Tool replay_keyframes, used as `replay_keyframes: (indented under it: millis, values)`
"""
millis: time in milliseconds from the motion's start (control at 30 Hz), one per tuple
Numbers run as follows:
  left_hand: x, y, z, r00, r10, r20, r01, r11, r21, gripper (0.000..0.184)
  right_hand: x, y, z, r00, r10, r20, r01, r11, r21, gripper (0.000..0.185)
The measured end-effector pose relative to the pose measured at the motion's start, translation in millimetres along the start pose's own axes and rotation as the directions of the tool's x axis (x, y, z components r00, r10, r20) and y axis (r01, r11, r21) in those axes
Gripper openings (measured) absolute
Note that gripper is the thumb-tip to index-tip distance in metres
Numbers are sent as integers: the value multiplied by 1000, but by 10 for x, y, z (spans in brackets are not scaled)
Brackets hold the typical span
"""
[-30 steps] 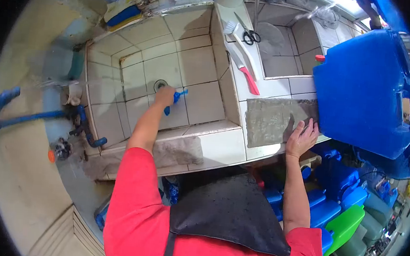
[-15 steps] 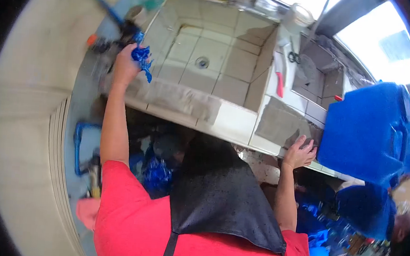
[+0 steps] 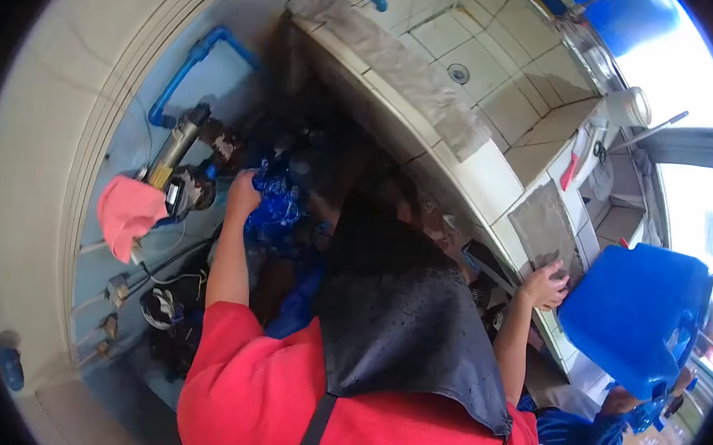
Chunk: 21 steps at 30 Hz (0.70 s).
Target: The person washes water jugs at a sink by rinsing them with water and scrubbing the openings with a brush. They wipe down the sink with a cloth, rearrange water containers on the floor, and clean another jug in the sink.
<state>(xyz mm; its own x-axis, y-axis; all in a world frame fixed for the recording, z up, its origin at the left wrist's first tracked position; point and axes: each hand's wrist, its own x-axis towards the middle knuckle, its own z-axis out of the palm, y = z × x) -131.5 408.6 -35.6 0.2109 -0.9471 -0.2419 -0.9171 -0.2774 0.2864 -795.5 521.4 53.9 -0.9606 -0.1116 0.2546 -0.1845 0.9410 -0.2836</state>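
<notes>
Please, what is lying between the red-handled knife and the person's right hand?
A grey rectangular patch on the tiled counter lies between the red-handled knife and the right hand, seen in the head view.

One blue jug (image 3: 631, 316), two tiled basins (image 3: 505, 105); one pink cloth (image 3: 129, 209)

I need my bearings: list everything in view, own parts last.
Shiny crumpled plastic: one heap, blue, left of centre.
Boxy plastic container: one, blue, right.
Rectangular tiled basins: two, pale, upper right.
Flat rectangular patch: one, grey, beside basins.
Thin metal knife: one, red-handled, between basins.
Scissors: one, black-handled, between basins.
Round plastic tub: one, whitish, upper right.
Draped fabric cloth: one, pink, left.
Bent pipes: two, blue, left and top.
Jumbled clutter: count unclear, dark, left.
Co-worker's sleeve: one, blue, lower right.
Apron: one, black, centre.
Shirt: one, red, bottom.
Left hand: one, bare, at the plastic.
Right hand: one, bare, beside the container.
</notes>
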Motion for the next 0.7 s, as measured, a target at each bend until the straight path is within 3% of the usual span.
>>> replay_keyframes:
  millis: [167,233,267,333,467,533,633,700]
  values:
    - [-554,-672,519,969,-228,98,216,969,120,61,50,-16,-18,1000,13,29,-11,999,-49,77]
    - [-716,-787,612,944,-321,75,303,935,183,75,54,-2,-1,1000,-4,21,5,998,-55,77]
    - [-752,-814,614,942,-327,79,309,934,181,75,56,11,12,1000,-6,12,6,998,-61,77]
    - [-815,-845,603,887,-437,152,422,899,119,92,66,24,26,1000,-12,12,13,998,-69,77]
    - [-924,-1063,728,868,-469,164,462,883,80,107,108,56,68,1000,-2,10,3,996,-85,79]
    - [-936,-1008,642,737,-594,323,579,801,151,129,123,81,73,1000,-17,15,19,996,-91,79]
    - [-1019,-784,480,673,-675,301,652,734,189,122,78,47,16,999,-43,17,44,995,-92,78]
    - [-1079,-770,521,693,-664,279,627,747,222,116,45,7,-24,998,-53,13,54,995,-87,78]
